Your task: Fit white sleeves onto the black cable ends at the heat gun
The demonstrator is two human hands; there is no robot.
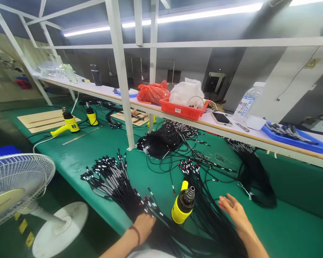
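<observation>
Black cables with white-banded ends lie in a thick bundle (pixel 115 186) at the left of the green bench. My left hand (pixel 145 225), with a dark red band at the wrist, is closed on black cables (pixel 153 206) that have red tips and lie over this bundle. Its fingertips are partly hidden. My right hand (pixel 235 211) is open, fingers apart and holding nothing, just right of another cable bundle (pixel 204 200). A yellow heat gun (pixel 181 208) stands nozzle up between the hands.
A white fan (pixel 16 193) stands at the bench's left edge. More cable coils (pixel 164 139) lie behind, and one (pixel 258 179) sits to the right. A shelf (pixel 239 132) over the bench carries a red tray (pixel 180 110), a phone (pixel 221 119), a bottle (pixel 249 102) and a blue tray (pixel 298 139).
</observation>
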